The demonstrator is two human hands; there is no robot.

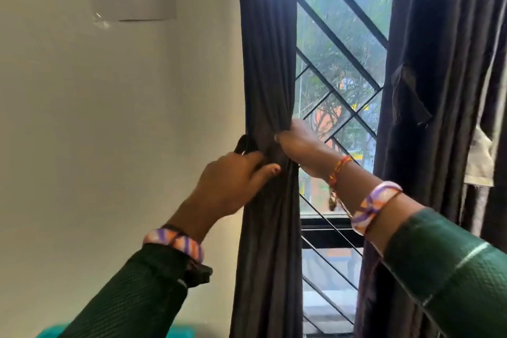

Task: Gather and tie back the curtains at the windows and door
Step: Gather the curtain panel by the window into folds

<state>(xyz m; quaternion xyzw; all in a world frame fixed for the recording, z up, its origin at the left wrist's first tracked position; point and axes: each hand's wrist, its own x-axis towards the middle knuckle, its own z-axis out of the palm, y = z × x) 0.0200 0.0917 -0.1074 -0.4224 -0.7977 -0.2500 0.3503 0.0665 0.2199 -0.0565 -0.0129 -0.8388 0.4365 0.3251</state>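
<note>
Curtain (267, 77) hanging gathered at window's left edge, beside white wall (109, 118). Left hand (233, 184) reaching in with fingers only loosely bent, touching folds next to dark tie-back loop (245, 145); right hand (297, 140) pinching bunched fabric tight at the waist. Looking soft, limp and light, likely slipping loose if released; best taking hold at that narrow waist while bringing loop around. Farther right, second curtain (433, 90) hanging with strap (408, 93) dangling untied. Beyond, window grille (343, 63) showing trees.
</note>
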